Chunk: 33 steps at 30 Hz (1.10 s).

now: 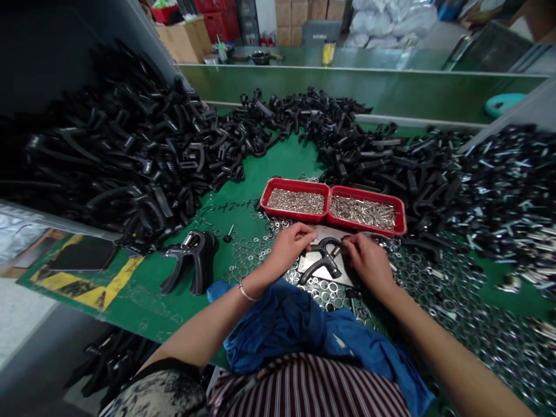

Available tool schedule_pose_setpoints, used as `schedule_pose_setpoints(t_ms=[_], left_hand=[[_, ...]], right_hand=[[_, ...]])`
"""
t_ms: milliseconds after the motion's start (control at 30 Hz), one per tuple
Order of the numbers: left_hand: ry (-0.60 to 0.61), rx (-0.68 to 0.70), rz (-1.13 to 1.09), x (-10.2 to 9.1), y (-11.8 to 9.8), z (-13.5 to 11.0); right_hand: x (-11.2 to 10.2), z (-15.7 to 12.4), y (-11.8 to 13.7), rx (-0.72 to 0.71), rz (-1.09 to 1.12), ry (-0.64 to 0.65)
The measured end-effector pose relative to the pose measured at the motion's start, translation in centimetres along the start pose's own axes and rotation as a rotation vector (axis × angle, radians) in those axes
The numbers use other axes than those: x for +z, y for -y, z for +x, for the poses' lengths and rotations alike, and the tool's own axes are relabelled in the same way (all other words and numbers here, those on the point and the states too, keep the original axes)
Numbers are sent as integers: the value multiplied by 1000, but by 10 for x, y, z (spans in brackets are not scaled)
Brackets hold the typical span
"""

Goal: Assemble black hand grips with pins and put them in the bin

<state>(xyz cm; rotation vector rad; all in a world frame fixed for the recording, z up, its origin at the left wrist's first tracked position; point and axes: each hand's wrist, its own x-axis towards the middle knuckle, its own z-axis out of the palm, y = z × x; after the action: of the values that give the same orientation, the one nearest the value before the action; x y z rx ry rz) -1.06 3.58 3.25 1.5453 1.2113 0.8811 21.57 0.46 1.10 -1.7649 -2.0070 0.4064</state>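
A black curved clamp handle (321,260) lies on a small metal plate (347,277) in front of me, with a silver cylinder (336,251) at its right side. My left hand (289,249) is over the plate's left edge, thumb and fingertips pinched together beside the handle. What they hold, if anything, is hidden. My right hand (369,260) is closed at the handle's right side, its fingertips pinching a small dark piece by the silver cylinder that I cannot make out. Just beyond the hands stand two red trays, one with tiny metal parts (295,201), one with metal pins (362,211).
Metal rings (249,249) are scattered around the plate. At left stands an assembled black clamp (191,260). Black handles are heaped at left (174,150) and behind the trays (382,156). Silver bolts (512,179) pile up at right. Blue cloth (278,318) lies along the front edge.
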Motion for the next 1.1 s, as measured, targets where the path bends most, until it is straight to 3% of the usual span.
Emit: schedule_pose_setpoints(t_ms=[100,200,333,467,600,700,800,900,1033,1100], left_hand=[[45,166,257,9,1,-3],[80,274,506,19,2,-2],[106,308,685,21,3,-1],[167,423,833,20,1,1],[285,628,1027,21,-1,6],[369,734,1062,17,-2,2],[357,722,1032,11,0,-10],[304,636,990,8,4,-23],[257,544,911,9,9,-30],[247,522,849,11,11,-30]], right_hand=[[2,-2,1,-118,-234,56],[-10,-7,3,-181,-275,83],[-35,-29,-1,-93,-400,-51],[-43,-48,-14,29,-585,55],[-40,-49,-23,70,-447,47],[-45,-55,-21,76,-160,-35],[-54,-67,-9,143,124,-44],[-61,-73,0,121,123,-59],[-65,-67,-3,32,43,165],[-70,-64,-4,37,78,205]])
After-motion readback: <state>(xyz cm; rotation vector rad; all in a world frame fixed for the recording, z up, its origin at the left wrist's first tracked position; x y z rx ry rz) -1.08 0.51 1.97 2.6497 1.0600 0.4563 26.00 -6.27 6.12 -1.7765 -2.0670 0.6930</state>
